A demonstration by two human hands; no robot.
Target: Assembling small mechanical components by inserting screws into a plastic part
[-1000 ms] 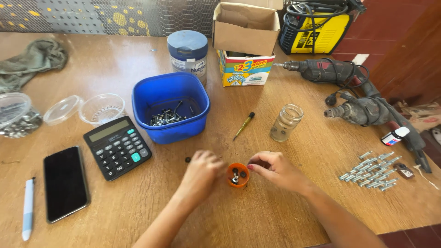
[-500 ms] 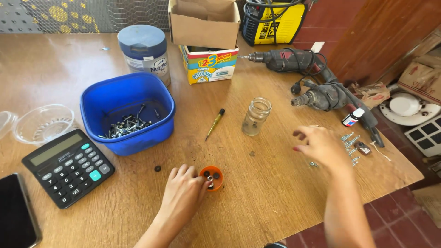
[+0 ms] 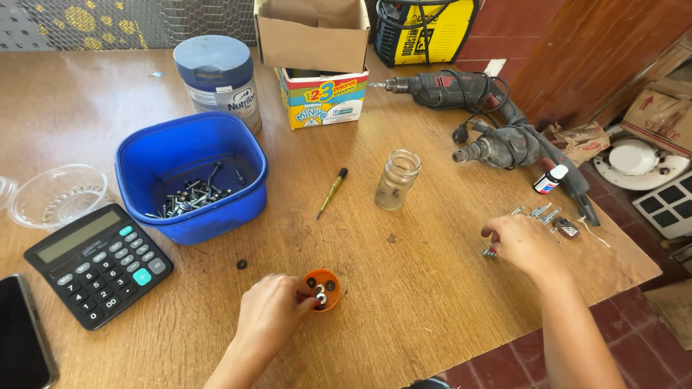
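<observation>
Orange plastic, the small cup (image 3: 322, 289) stands upright near the counter's (image 3: 432, 288) near edge, mouth up, small dark and pale pieces inside too tiny to name. The left hand (image 3: 272, 311) pinches its left rim. The right hand (image 3: 520, 241) curls closed on a metal anchor bolt (image 3: 491, 252) at the right, its long axis running left to right; the fingers hide most of it. More bolts (image 3: 537, 212) lie just beyond. Half a second ago that hand hovered open, and a second ago it was beside the cup.

Workshop: power drills (image 3: 476, 115), screws (image 3: 191, 198), welder (image 3: 425, 29)
</observation>
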